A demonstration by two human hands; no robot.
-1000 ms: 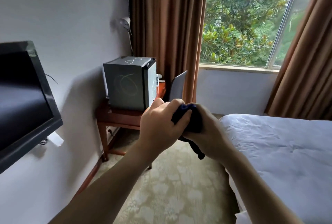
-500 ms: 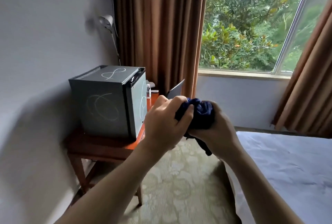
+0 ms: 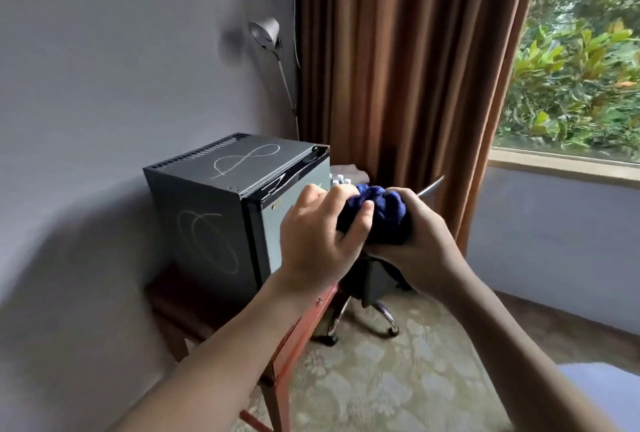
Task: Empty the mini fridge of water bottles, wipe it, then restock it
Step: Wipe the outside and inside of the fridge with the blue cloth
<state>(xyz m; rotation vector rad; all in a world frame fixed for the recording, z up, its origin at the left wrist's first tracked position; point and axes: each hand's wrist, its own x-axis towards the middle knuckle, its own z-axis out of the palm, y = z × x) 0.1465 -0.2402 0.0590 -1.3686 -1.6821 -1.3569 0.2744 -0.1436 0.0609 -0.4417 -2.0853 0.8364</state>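
Mini fridge (image 3: 221,223) — chalky loop scrawls, no readable writing, hands (image 3: 367,227) bunching blue cloth (image 3: 379,211)

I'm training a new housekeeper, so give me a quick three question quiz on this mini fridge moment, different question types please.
1. True or false: the mini fridge stands on the floor.
2. Multiple choice: what do the left hand and right hand hold together? A) a water bottle B) a bunched blue cloth C) a spray can
3. Fill in: beyond the fridge, white bottle caps show on the ____ the fridge stands on.

Key: 1 false, it stands on the wooden table. 2 B. 3 table.
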